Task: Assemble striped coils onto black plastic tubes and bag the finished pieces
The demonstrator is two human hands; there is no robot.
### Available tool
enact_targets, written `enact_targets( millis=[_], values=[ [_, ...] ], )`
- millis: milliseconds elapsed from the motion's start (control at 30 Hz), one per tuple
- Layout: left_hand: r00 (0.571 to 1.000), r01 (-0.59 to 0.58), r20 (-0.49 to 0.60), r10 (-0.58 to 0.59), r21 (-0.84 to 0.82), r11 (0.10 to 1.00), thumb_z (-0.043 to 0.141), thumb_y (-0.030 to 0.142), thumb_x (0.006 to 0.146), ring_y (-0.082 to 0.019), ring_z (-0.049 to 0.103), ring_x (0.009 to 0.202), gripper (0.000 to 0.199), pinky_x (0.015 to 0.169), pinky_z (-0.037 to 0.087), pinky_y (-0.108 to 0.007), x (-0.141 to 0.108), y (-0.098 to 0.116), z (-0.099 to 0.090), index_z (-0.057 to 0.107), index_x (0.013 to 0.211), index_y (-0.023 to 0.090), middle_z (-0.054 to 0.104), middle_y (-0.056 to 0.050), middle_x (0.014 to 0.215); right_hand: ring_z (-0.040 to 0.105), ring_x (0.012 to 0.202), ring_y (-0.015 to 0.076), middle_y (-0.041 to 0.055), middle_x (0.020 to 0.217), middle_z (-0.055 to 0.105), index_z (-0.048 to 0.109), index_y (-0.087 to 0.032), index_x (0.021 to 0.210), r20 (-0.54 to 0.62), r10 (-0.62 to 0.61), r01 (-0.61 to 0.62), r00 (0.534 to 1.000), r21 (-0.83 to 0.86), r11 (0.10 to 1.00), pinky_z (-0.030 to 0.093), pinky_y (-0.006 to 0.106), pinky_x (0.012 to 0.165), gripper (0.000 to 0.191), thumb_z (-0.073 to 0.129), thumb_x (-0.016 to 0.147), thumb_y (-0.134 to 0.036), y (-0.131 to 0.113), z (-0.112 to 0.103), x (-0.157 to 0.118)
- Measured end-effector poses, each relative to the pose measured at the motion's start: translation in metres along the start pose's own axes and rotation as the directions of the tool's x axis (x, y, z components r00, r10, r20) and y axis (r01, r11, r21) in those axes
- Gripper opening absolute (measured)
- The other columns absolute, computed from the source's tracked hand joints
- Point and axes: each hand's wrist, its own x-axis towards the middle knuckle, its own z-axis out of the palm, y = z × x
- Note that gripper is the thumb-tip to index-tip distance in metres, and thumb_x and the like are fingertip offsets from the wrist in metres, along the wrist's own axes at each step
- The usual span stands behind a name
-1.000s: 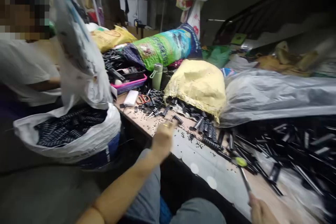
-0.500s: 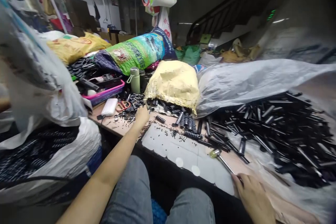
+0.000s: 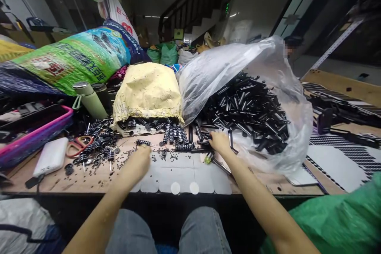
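Note:
My left hand [image 3: 139, 163] is over the front of the bench, its fingers curled and a little blurred; what they hold, if anything, is hidden. Just beyond its fingertips lies a black ridged roller [image 3: 143, 142] with a thin metal pin. My right hand [image 3: 219, 143] is at the near edge of the heap of black tubes [image 3: 238, 103], fingers closed on the end of a black tube [image 3: 203, 143]. Beside that wrist lies a hammer with a yellow-green head [image 3: 209, 158] and metal handle. More ridged rollers [image 3: 175, 133] spill from under a cream bag [image 3: 149, 91].
A clear plastic bag [image 3: 297, 127] surrounds the tubes. At left are scissors [image 3: 79, 146], a white power bank [image 3: 51, 156], a green flask [image 3: 89, 99] and a pink-rimmed basket [image 3: 67, 113]. Tiny black bits dot the white sheet [image 3: 178, 170]. A green bag [image 3: 342, 214] fills the lower right.
The view has swung right. My right hand has let go of the hammer and reached forward to the tubes. My left hand has drawn back from the small parts beside the scissors.

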Motion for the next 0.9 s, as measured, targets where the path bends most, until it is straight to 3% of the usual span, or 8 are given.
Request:
enact_targets(
  millis=[133, 233, 300, 500, 667, 767, 833, 900],
  values=[
    [0.987, -0.162, -0.028, 0.160, -0.249, 0.955, 0.049, 0.023, 0.075, -0.023, 0.053, 0.087, 0.014, 0.075, 0.041, -0.033, 0.000, 0.031, 0.039, 0.056, 0.085, 0.017, 0.058, -0.008, 0.084, 0.056, 0.081, 0.0220, 0.0137, 0.075, 0.064, 0.063, -0.010, 0.079, 0.028, 0.012, -0.011, 1.000, -0.020, 1.000, 0.035, 0.032, 0.072, 0.016, 0.047, 0.076, -0.013, -0.005, -0.001, 0.018],
    [0.987, -0.123, -0.151, 0.050, -0.518, 0.847, 0.044, 0.032, 0.080, -0.023, 0.053, 0.092, 0.025, 0.079, 0.040, -0.035, 0.005, 0.039, 0.063, 0.052, 0.098, 0.018, 0.058, -0.010, 0.096, 0.054, 0.090, 0.0211, 0.0117, 0.090, 0.063, 0.058, -0.014, 0.101, -0.028, -0.013, 0.013, 1.000, -0.018, 1.000, 0.033, 0.032, 0.078, 0.028, 0.037, 0.083, -0.015, -0.003, -0.005, 0.013],
    [0.992, -0.029, -0.111, -0.066, -0.694, 0.719, 0.042, 0.039, 0.080, -0.021, 0.056, 0.080, 0.030, 0.071, 0.042, -0.033, 0.007, 0.043, 0.071, 0.049, 0.100, 0.018, 0.059, -0.008, 0.088, 0.053, 0.093, 0.0217, 0.0109, 0.095, 0.063, 0.055, -0.016, 0.107, -0.038, -0.030, 0.030, 0.999, -0.015, 0.999, 0.034, 0.031, 0.077, 0.030, 0.038, 0.083, -0.018, -0.001, -0.005, 0.009],
    [0.989, 0.108, 0.076, -0.126, -0.955, 0.275, 0.047, 0.049, 0.074, -0.009, 0.049, 0.047, 0.033, 0.047, 0.039, -0.023, 0.006, 0.055, 0.069, 0.045, 0.085, 0.018, 0.049, 0.004, 0.064, 0.058, 0.079, 0.0233, 0.0099, 0.076, 0.065, 0.064, -0.014, 0.080, -0.003, -0.103, 0.103, 0.995, 0.054, 0.993, 0.041, 0.030, 0.066, 0.016, 0.054, 0.068, -0.010, 0.007, 0.000, 0.015],
    [0.959, 0.254, 0.256, -0.123, -0.967, -0.033, 0.058, 0.048, 0.066, -0.004, 0.041, 0.038, 0.037, 0.035, 0.028, -0.016, 0.002, 0.061, 0.059, 0.048, 0.077, 0.015, 0.047, 0.004, 0.063, 0.054, 0.097, 0.0194, 0.0099, 0.101, 0.063, 0.062, -0.016, 0.091, -0.176, -0.255, 0.284, 0.951, 0.165, 0.944, 0.041, 0.034, 0.082, 0.025, 0.039, 0.083, -0.013, -0.016, -0.013, -0.010],
    [0.930, 0.365, 0.367, 0.018, -0.916, -0.164, 0.063, 0.046, 0.062, -0.002, 0.036, 0.036, 0.038, 0.032, 0.019, -0.015, 0.002, 0.071, 0.054, 0.051, 0.077, 0.013, 0.047, 0.004, 0.061, 0.055, 0.096, 0.0155, 0.0064, 0.103, 0.063, 0.062, -0.020, 0.089, -0.273, -0.410, 0.480, 0.870, 0.287, 0.829, 0.043, 0.032, 0.083, 0.023, 0.040, 0.085, -0.021, -0.047, -0.012, -0.048],
    [0.922, 0.387, 0.381, 0.068, -0.908, -0.162, 0.066, 0.042, 0.060, -0.002, 0.032, 0.034, 0.035, 0.032, 0.017, -0.014, 0.001, 0.076, 0.054, 0.050, 0.073, 0.014, 0.042, 0.006, 0.052, 0.056, 0.096, 0.0161, 0.0066, 0.105, 0.062, 0.063, -0.022, 0.089, -0.405, -0.430, 0.588, 0.807, 0.474, 0.656, 0.044, 0.034, 0.084, 0.021, 0.043, 0.084, -0.024, -0.066, -0.008, -0.074],
    [0.953, 0.299, 0.301, -0.026, -0.952, -0.065, 0.066, 0.040, 0.062, -0.004, 0.031, 0.034, 0.031, 0.033, 0.020, -0.015, -0.002, 0.078, 0.055, 0.048, 0.070, 0.015, 0.036, 0.008, 0.046, 0.054, 0.101, 0.0183, 0.0081, 0.109, 0.059, 0.060, -0.022, 0.095, -0.426, -0.225, 0.479, 0.876, 0.720, 0.502, 0.042, 0.037, 0.087, 0.021, 0.044, 0.084, -0.030, -0.080, -0.007, -0.093]
  ],
)
